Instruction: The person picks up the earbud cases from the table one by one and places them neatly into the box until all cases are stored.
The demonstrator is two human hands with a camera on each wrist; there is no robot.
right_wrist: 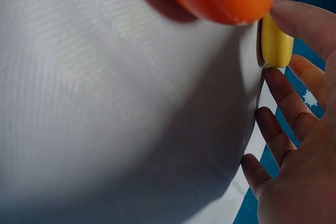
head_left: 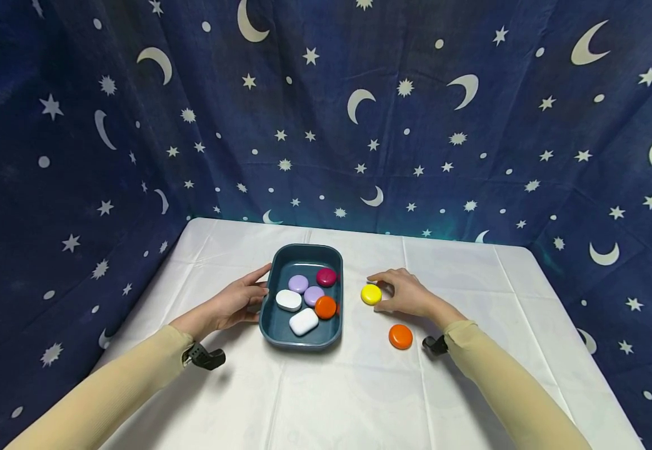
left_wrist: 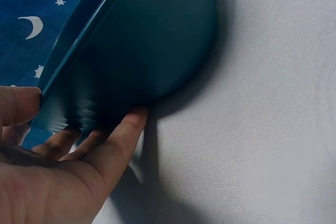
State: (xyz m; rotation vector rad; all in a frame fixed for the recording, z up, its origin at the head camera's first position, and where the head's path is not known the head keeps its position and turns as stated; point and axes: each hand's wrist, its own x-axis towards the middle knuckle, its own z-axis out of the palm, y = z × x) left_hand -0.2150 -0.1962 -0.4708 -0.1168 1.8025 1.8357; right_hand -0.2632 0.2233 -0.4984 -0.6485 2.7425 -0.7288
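Note:
A dark teal tray (head_left: pixel 300 340) stands on the table. In it lie two white rounded blocks (head_left: pixel 304 322), two lilac discs (head_left: pixel 298 284), a dark red disc (head_left: pixel 326 277) and an orange disc (head_left: pixel 326 307). My left hand (head_left: pixel 237 301) touches the tray's left side, fingers extended along its outer wall; the left wrist view shows the thumb by the rim. Around a glossy yellow disc (head_left: pixel 371 294) on the cloth, my right hand (head_left: pixel 407 292) spreads thumb and index finger, with a gap visible on the index side. Nearer me lies another orange disc (head_left: pixel 401 337).
White cloth (head_left: pixel 348 400) covers the table, with fold lines across it. Dark blue fabric (head_left: pixel 326 112) printed with moons and stars hangs behind and at both sides. Each wrist wears a black strapped device (head_left: pixel 206 357).

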